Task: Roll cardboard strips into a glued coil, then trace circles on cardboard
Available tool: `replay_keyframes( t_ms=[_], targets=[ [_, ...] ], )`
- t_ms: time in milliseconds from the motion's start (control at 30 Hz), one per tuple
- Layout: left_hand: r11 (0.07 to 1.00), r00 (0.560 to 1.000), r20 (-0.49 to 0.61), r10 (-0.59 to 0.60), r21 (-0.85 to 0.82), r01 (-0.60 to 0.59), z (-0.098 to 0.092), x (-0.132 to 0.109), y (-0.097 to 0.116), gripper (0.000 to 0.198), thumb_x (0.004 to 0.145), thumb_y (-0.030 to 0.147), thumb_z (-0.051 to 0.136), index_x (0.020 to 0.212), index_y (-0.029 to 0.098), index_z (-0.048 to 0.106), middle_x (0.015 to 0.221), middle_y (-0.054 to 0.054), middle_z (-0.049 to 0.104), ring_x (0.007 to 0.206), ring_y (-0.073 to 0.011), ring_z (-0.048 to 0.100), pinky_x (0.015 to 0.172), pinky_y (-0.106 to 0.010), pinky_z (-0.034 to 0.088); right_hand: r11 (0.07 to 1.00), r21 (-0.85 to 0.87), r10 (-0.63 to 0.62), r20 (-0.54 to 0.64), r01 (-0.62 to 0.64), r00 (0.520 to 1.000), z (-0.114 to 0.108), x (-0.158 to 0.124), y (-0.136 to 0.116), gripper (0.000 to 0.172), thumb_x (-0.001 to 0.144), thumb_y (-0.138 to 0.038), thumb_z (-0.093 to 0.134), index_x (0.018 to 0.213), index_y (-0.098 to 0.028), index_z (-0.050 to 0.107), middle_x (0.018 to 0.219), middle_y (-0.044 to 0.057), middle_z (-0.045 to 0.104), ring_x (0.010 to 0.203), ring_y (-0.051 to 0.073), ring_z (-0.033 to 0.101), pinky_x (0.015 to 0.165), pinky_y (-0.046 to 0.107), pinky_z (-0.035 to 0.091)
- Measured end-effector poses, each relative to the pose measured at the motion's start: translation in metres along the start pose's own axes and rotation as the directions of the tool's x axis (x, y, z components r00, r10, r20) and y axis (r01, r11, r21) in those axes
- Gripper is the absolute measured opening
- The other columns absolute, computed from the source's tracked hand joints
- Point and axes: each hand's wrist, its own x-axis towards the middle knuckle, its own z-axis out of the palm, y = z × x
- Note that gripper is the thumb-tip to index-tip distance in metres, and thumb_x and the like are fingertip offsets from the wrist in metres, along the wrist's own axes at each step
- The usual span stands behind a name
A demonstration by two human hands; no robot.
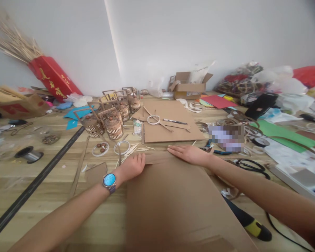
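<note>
A large sheet of brown cardboard [170, 203] lies in front of me, its near end running out of view. My left hand [133, 166], with a watch [109, 180] on the wrist, has its fingers curled over the far left corner, where a strip or flap of the board lifts slightly. My right hand [187, 154] lies across the far right edge, fingers stretched out and pressed flat. Beyond it rests another cardboard piece [170, 134] carrying a pen [175, 121], a white ring [153, 119] and thin brown strips.
Several small woven baskets [113, 126] stand at the far left. Thin sticks [130, 154] and rings with beads [100, 149] lie nearby. A long black bar [42, 178] crosses the left side. A yellow-and-black handled tool [254, 224] pokes out at the right, beside cables [252, 164].
</note>
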Motion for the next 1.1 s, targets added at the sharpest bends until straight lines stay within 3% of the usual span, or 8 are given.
replay_keyframes(
  t_ms=[100, 333, 633, 967, 1100],
  targets=[
    [1.000, 1.000, -0.012, 0.009, -0.023, -0.009, 0.004, 0.004, 0.001, 0.030, 0.097, 0.029, 0.063, 0.124, 0.014, 0.062, 0.110, -0.008, 0.070, 0.087, -0.0186, 0.071, 0.074, -0.035, 0.061, 0.997, -0.018, -0.075, 0.048, 0.076, 0.996, 0.003, -0.007, 0.008, 0.057, 0.097, -0.003, 0.035, 0.153, -0.013, 0.035, 0.146, 0.025, 0.053, 0.114, 0.026, 0.067, 0.086, 0.044, 0.059],
    [0.999, 1.000, 0.006, 0.000, -0.040, 0.000, 0.001, 0.005, 0.000, 0.028, 0.097, 0.029, 0.063, 0.121, 0.015, 0.062, 0.111, -0.007, 0.068, 0.087, -0.0178, 0.069, 0.072, -0.034, 0.061, 0.979, -0.084, -0.180, 0.085, 0.187, 0.980, 0.011, -0.003, 0.017, 0.052, 0.096, -0.002, 0.033, 0.148, -0.005, 0.038, 0.131, 0.029, 0.062, 0.100, 0.028, 0.071, 0.072, 0.040, 0.059],
    [0.996, 0.999, 0.036, -0.028, -0.082, 0.031, -0.003, 0.006, -0.002, 0.028, 0.097, 0.027, 0.063, 0.122, 0.015, 0.062, 0.113, -0.008, 0.068, 0.091, -0.0191, 0.069, 0.076, -0.036, 0.061, 0.983, -0.090, -0.160, 0.042, 0.163, 0.986, 0.017, -0.009, 0.022, 0.061, 0.096, -0.003, 0.031, 0.155, -0.012, 0.027, 0.134, 0.023, 0.061, 0.101, 0.024, 0.071, 0.073, 0.034, 0.056],
    [0.972, 0.992, 0.070, -0.105, -0.203, 0.117, -0.002, 0.006, -0.003, 0.028, 0.098, 0.026, 0.062, 0.123, 0.014, 0.062, 0.106, -0.007, 0.070, 0.086, -0.0182, 0.070, 0.075, -0.036, 0.061, 0.991, -0.045, -0.124, 0.031, 0.125, 0.992, 0.015, -0.013, 0.022, 0.060, 0.097, -0.004, 0.031, 0.155, -0.014, 0.027, 0.141, 0.021, 0.058, 0.083, 0.020, 0.070, 0.065, 0.031, 0.050],
    [0.972, 0.989, 0.089, -0.118, -0.195, 0.134, -0.009, 0.008, -0.005, 0.025, 0.098, 0.025, 0.061, 0.120, 0.014, 0.062, 0.099, -0.005, 0.070, 0.081, -0.0167, 0.070, 0.071, -0.033, 0.060, 0.990, -0.072, -0.116, 0.029, 0.118, 0.993, 0.011, -0.014, 0.020, 0.055, 0.098, -0.005, 0.030, 0.152, -0.014, 0.032, 0.141, 0.018, 0.059, 0.085, 0.019, 0.069, 0.065, 0.029, 0.048]
  ],
)
